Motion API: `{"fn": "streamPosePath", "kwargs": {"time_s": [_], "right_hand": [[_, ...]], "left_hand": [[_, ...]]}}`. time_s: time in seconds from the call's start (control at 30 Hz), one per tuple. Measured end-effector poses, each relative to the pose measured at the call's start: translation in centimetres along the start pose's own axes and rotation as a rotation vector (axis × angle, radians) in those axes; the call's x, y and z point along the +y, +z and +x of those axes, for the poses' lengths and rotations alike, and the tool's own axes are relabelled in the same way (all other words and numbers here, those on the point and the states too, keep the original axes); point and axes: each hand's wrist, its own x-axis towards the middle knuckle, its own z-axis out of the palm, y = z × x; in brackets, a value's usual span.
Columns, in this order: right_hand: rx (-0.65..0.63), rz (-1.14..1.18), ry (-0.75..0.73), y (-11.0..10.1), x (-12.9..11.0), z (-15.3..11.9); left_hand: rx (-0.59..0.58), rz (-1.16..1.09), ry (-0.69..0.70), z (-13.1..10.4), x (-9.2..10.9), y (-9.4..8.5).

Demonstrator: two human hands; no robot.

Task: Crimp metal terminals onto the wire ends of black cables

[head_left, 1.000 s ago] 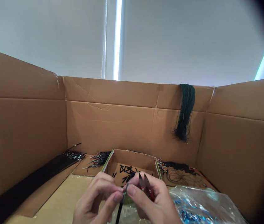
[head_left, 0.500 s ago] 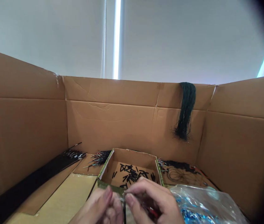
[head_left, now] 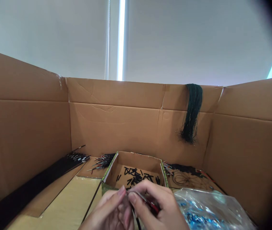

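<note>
My left hand and my right hand meet at the bottom centre, fingertips almost touching. A thin black cable runs down between them, its upper end hidden by the fingers. The left thumb and fingers are pinched together at that end. In the curled right hand lies a slim tool with a red handle; its tip is too small to make out. Just beyond the hands stands an open cardboard box with short black tube pieces scattered on its floor.
To the left lies a long bundle of black cables. More bare-ended wires rest beside the box. At right sits a clear plastic bag of blue pieces. Dark green strands hang over the cardboard wall.
Both hands have turned slightly and drawn closer at the fingertips. The left thumb has moved right toward the right fingertips, and the black cable now slants. More of the red handle shows.
</note>
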Motion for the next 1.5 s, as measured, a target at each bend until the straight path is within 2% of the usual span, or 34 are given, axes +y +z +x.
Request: {"fn": "streamPosePath", "kwargs": {"time_s": [0.2, 0.37, 0.43, 0.6, 0.73, 0.87, 1.03, 1.13, 1.37, 1.5], "right_hand": [[0.061, 0.027, 0.051, 0.2, -0.8, 0.7], [0.005, 0.149, 0.115, -0.2, -0.7, 0.7], [-0.002, 0.17, 0.131, -0.2, -0.5, 0.8], [0.049, 0.255, 0.176, 0.7, -0.2, 1.3], [0.106, 0.226, 0.149, 1.7, 0.5, 1.4], [0.117, 0.215, 0.142, 2.9, 1.5, 1.6], [0.294, 0.312, 0.167, 4.9, 1.9, 2.5], [0.369, 0.379, 0.163, 5.5, 2.0, 2.8], [0.427, 0.278, 0.143, 4.9, 2.5, 2.7], [0.352, 0.167, 0.117, 4.4, 2.5, 2.6]], "left_hand": [[-0.044, 0.107, 0.04, 0.3, 0.1, -0.2], [0.039, 0.318, 0.049, -0.2, 0.8, 0.7], [0.058, 0.37, 0.084, -0.1, 0.7, 0.6], [-0.031, 0.488, 0.191, 0.7, 0.1, -0.6], [0.068, 0.603, 0.304, 0.9, 0.0, -1.1], [0.097, 0.545, 0.345, 1.6, -0.1, -0.9], [0.171, 0.284, 0.347, 2.8, -0.7, -0.7], [0.204, 0.218, 0.348, 3.2, -1.4, -0.9], [0.217, 0.202, 0.358, 3.1, -2.2, -1.2], [0.152, 0.13, 0.316, 3.1, -1.5, -1.4]]}}
